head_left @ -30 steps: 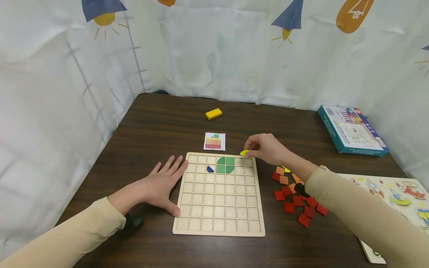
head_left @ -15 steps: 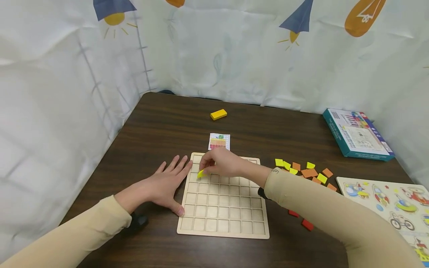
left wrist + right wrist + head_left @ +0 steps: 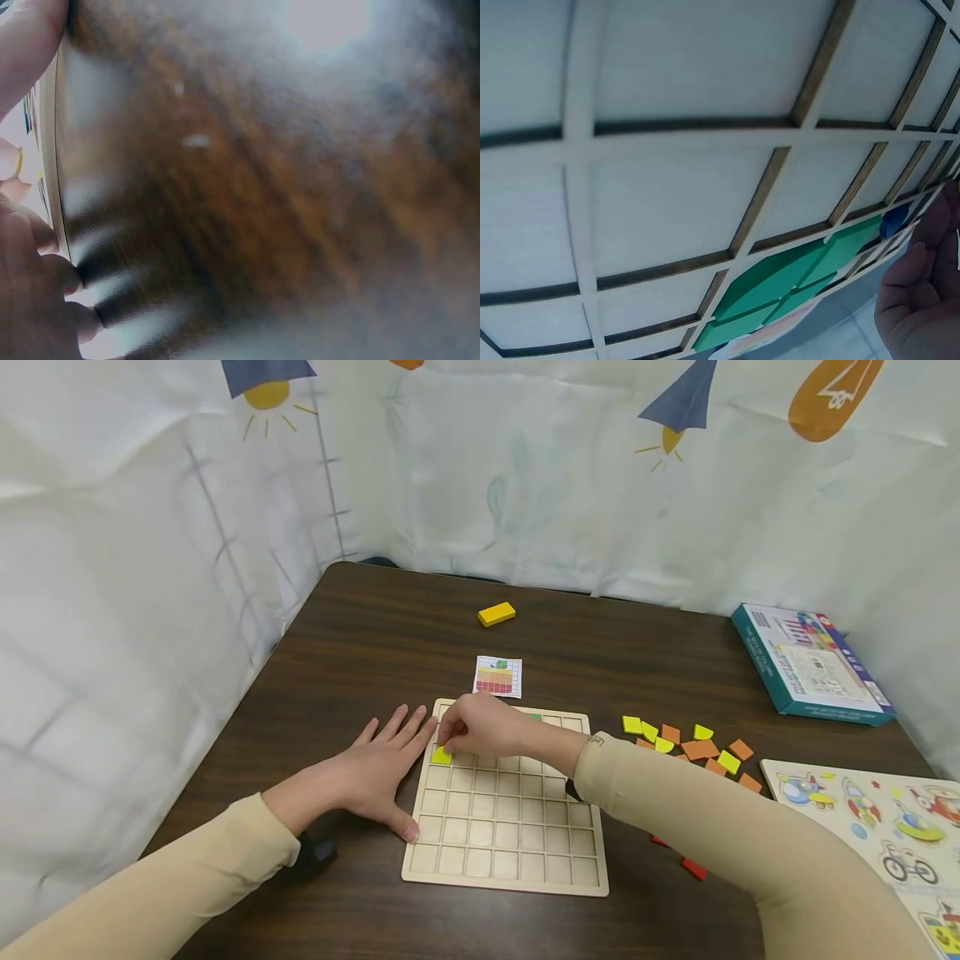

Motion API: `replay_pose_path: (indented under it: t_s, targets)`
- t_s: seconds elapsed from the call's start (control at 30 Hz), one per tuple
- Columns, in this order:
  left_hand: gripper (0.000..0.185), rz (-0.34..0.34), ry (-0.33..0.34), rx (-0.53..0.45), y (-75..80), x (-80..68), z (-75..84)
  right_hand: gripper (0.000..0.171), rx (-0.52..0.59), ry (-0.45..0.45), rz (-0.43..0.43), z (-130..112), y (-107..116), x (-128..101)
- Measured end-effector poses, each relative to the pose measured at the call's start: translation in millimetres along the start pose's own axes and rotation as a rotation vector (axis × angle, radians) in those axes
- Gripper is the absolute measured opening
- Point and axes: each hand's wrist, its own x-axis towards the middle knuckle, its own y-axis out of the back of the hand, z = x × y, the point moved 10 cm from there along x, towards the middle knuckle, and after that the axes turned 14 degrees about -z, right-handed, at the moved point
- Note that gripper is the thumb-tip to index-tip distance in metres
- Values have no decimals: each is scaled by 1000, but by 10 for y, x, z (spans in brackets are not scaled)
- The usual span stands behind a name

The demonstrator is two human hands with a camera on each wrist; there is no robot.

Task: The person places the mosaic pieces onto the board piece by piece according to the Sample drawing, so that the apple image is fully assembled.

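Note:
A wooden grid board (image 3: 510,843) lies on the dark table. My right hand (image 3: 480,731) reaches across its upper left and pinches a yellow tile (image 3: 442,755) down into a cell at the left edge. Flat on the table lies my left hand (image 3: 371,772), fingers straight, touching the board's left rim. In the right wrist view the grid board (image 3: 667,135) fills the frame, with green pieces (image 3: 795,277) and a blue piece (image 3: 895,219) set in cells near my right hand (image 3: 922,292). The left wrist view shows only blurred table and my left hand (image 3: 30,300).
A small pattern card (image 3: 498,677) lies just beyond the board, a yellow block (image 3: 497,613) farther back. Loose yellow, orange and red tiles (image 3: 693,747) lie to the board's right. A teal box (image 3: 813,664) and a picture puzzle (image 3: 877,814) sit at right. Curtains enclose the table.
My right hand carried the yellow tile from the board's top right across to its left edge and lowered it into a cell. The left hand stayed put.

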Motion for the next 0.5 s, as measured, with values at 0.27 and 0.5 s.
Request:
replay_pose_path:
  t_s: [0.27, 0.5]
  targets:
    - [144, 2, -8, 6, 16, 6, 47, 6, -61, -10, 17, -20, -15, 5]
    - [144, -1, 0, -6, -9, 9, 17, 4, -211, -11, 43, -106, -45, 19]
